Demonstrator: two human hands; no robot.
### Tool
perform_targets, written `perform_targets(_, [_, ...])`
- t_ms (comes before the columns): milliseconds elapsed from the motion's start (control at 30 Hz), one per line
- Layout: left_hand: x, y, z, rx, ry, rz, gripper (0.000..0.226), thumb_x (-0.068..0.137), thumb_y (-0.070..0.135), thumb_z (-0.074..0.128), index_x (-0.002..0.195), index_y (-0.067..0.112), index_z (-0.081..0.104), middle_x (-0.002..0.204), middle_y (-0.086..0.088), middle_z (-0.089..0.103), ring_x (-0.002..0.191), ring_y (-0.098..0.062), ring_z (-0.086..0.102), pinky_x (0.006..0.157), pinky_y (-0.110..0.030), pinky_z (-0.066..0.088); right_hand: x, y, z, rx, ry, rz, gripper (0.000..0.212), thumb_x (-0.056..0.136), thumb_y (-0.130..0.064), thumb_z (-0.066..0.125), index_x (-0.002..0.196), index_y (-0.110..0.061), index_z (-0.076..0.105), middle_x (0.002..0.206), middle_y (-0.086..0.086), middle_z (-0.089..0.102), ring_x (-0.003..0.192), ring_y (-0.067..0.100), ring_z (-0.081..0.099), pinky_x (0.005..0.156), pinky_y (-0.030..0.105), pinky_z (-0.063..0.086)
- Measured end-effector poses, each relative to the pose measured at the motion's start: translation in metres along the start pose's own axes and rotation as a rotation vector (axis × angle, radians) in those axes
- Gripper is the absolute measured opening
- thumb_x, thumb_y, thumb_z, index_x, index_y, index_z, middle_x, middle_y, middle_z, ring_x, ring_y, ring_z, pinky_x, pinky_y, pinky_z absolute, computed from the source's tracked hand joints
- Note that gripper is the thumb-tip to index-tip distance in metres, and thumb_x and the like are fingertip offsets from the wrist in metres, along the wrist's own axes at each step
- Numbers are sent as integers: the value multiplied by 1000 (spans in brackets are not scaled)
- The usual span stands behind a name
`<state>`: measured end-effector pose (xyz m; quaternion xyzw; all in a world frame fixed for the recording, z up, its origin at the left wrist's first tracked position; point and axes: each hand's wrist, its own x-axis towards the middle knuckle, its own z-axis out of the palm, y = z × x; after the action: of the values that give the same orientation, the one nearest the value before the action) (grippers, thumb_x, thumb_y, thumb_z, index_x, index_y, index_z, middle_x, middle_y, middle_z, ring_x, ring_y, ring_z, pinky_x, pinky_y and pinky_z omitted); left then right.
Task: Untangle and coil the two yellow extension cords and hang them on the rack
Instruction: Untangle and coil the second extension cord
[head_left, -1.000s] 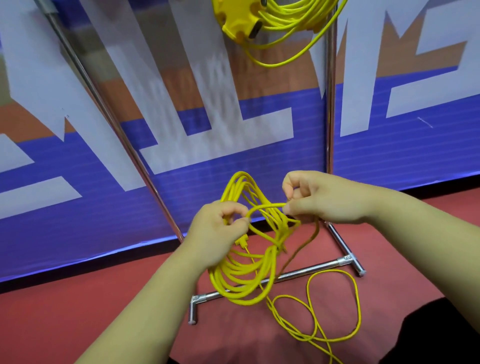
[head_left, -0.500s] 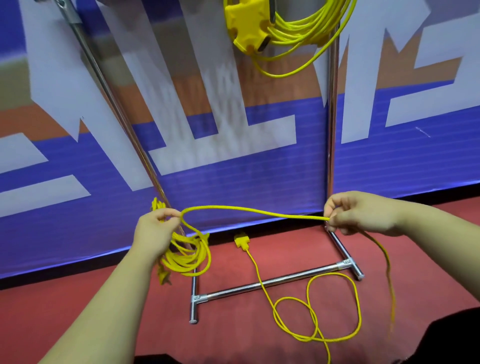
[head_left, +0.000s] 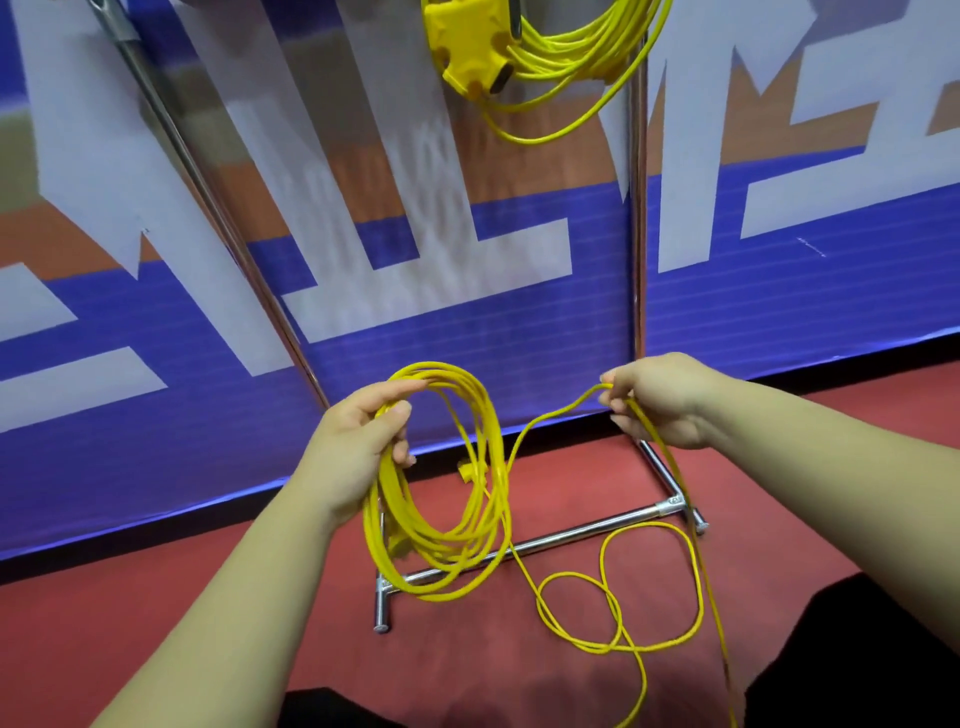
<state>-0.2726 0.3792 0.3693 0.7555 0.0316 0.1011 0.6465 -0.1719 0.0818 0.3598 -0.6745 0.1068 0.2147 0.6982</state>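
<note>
Now one hung cord (head_left: 566, 57), one loose cord (head_left: 376, 514): left hand (head_left: 358, 441) clasps, right hand (head_left: 660, 400) pinches.

Coil (head_left: 488, 441) in your left hand (head_left: 358, 452): plain yellow. Strand (head_left: 558, 411) in your right hand (head_left: 660, 400) and floor loops (head_left: 597, 648) below it: same yellow. Hung cord (head_left: 566, 52) and socket block (head_left: 467, 52) above your hands: yellow. Rack (head_left: 638, 260): shiny silver. Floor (head_left: 234, 597): flat red. Banner (head_left: 519, 338) beyond your hands: blue, white lettering, orange band.
</note>
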Motion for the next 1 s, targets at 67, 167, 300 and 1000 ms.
perform_targets(67, [-5, 2, 13, -24, -27, -2, 29, 100, 2, 53, 107, 19, 75, 66, -6, 44, 49, -16, 42, 55, -31, 51, -2, 0, 3, -69, 5, -44, 20, 87, 4, 63, 102, -9, 69, 71, 4, 61, 63, 15, 48, 59, 26, 39])
perform_targets(167, [-11, 1, 28, 6, -87, -19, 24, 98, 1, 57, 104, 15, 76, 66, -6, 50, 49, -16, 44, 57, -33, 50, -5, -1, 8, -157, 11, -78, 21, 82, 3, 73, 97, -12, 73, 81, 6, 67, 74, 17, 55, 69, 26, 41])
perform_targets(300, [-15, 1, 44, 72, -139, -35, 20, 94, -1, 62, 98, 13, 77, 60, -2, 57, 51, -18, 50, 59, -32, 49, -7, -6, 13, -187, -9, -64, 20, 77, 2, 75, 91, -13, 75, 83, 10, 65, 74, 20, 46, 63, 28, 32])
perform_targets(1000, [-4, -17, 90, -247, -106, -224, 58, 72, 4, 81, 126, 10, 61, 84, -5, 72, 71, -22, 68, 67, -34, 55, 1, -25, 69, 160, -148, -3, 8, 87, 2, 72, 83, -4, 67, 86, 11, 72, 74, 16, 73, 72, 23, 61])
